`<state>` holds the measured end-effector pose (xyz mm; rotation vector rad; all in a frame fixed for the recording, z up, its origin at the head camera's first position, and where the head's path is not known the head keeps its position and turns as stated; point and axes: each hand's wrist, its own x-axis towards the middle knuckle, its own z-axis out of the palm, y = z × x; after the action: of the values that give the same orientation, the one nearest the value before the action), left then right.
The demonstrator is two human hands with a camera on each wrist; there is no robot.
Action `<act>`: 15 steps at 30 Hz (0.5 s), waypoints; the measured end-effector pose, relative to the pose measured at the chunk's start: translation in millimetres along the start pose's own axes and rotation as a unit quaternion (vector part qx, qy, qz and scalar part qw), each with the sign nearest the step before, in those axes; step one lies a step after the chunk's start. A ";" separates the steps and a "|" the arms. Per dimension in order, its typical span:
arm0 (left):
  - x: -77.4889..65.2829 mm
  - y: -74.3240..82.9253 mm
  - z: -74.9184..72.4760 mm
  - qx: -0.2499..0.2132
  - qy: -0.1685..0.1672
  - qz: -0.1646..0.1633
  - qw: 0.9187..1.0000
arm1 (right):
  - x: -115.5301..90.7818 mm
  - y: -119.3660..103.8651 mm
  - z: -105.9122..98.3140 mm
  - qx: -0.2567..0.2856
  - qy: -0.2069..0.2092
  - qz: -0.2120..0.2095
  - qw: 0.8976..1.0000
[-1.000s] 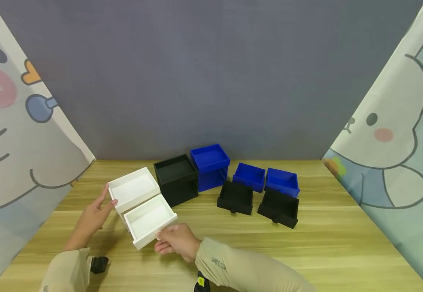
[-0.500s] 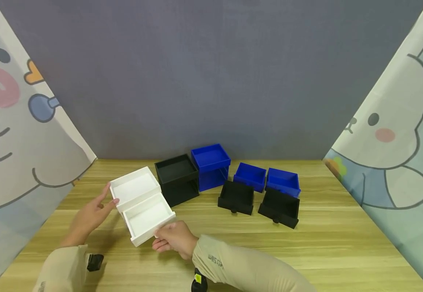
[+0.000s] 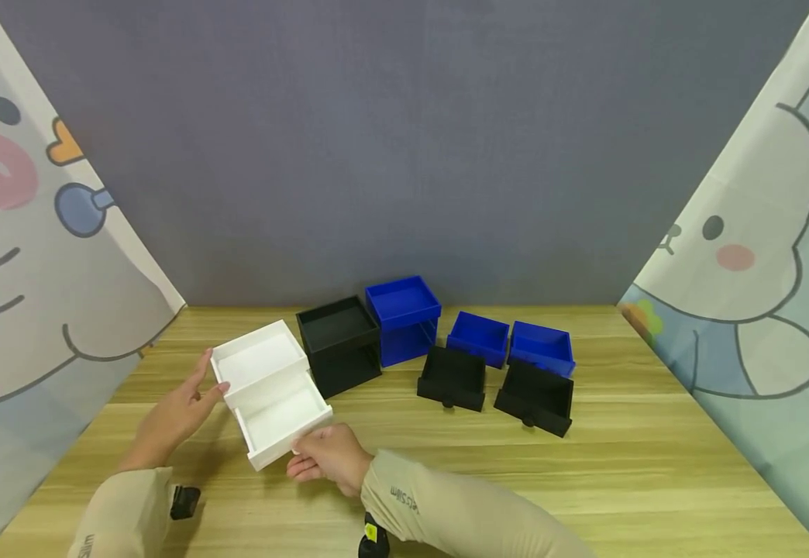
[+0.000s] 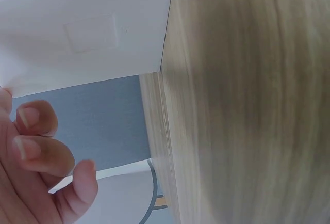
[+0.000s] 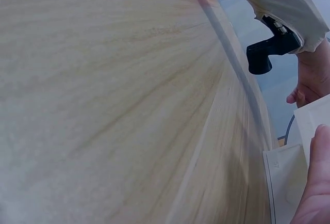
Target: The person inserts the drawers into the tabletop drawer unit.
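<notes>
A white mini drawer cabinet (image 3: 258, 358) with a tray-like top stands on the left of the table. My left hand (image 3: 174, 418) grips its left side, the thumb at the front corner of the top and the index finger toward the back corner. In the left wrist view the cabinet's side wall (image 4: 93, 35) shows beside my other fingers, which curl away from it. A white drawer (image 3: 282, 415) juts from the cabinet's front, partly inside it. My right hand (image 3: 335, 457) pinches this drawer at the middle of its front, mostly hiding the knob there.
A black cabinet (image 3: 338, 325) and a blue cabinet (image 3: 403, 302), both with open fronts, stand right of the white one. Farther right lie two blue drawers (image 3: 477, 335) and two black drawers (image 3: 452, 376). A grey backdrop (image 3: 404, 155) rises behind the table.
The white drawer has slid farther back into the cabinet, my right hand moving slightly left and inward with it. My left hand keeps its grip on the cabinet.
</notes>
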<state>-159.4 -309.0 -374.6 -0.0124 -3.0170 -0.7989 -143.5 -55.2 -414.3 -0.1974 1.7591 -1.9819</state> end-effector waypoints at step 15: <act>2.4 -0.1 0.4 -0.009 -0.012 -0.008 1.000 | 6.7 0.4 7.0 0.040 0.031 0.000 0.999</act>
<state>-161.8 -308.9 -374.9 0.0027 -3.0350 -0.8342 -146.4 -64.5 -414.9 -0.1116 1.7126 -2.0752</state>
